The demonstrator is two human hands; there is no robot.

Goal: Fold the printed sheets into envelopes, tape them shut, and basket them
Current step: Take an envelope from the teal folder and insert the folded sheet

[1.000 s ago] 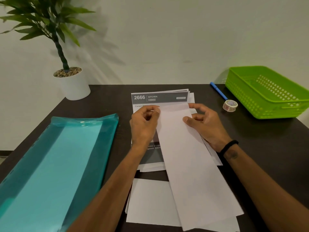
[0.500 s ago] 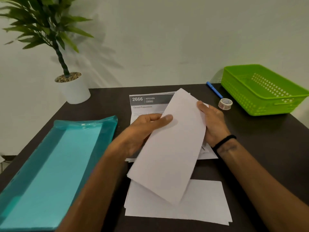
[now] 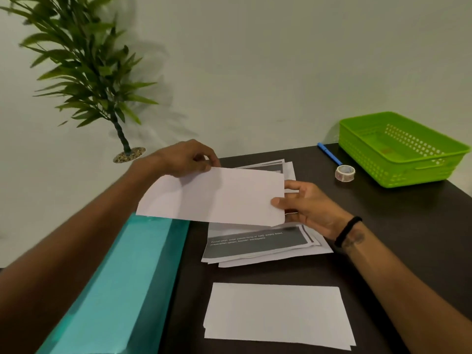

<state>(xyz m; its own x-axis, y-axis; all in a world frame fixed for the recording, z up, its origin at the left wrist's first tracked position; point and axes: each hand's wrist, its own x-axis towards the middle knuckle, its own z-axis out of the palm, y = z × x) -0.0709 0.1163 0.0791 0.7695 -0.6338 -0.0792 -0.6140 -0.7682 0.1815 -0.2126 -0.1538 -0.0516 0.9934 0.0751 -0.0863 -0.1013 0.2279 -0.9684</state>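
Folded sheet [image 3: 214, 196] is up off the counter [image 3: 383, 238], held level across both hands over the printed stack [image 3: 258, 245]. My left hand [image 3: 186, 158] pinches the far-left top edge between thumb and fingers; my right hand [image 3: 304, 203] pinches the right end, thumb on top, fingers [image 3: 293, 185] spread loosely behind it. Two end grips so the panel stays flat and I can line up the next fold without it sagging.

Blank side up, print inside, so it reads as an envelope face. Not taped yet, I'd say: still mid-fold.

Tape roll [image 3: 344, 173] sits toward the far right of the counter, just beside the green basket [image 3: 406, 172] at the far right corner, with a blue pen [image 3: 329, 153] next to it. Tape and drop-off are on my right-hand side, easy reach. Basket looks empty.

A pile of folded white pieces [image 3: 278, 315] lies at the near edge. Teal tray [image 3: 122, 277] runs along the left edge, plant [image 3: 84, 70] behind it.
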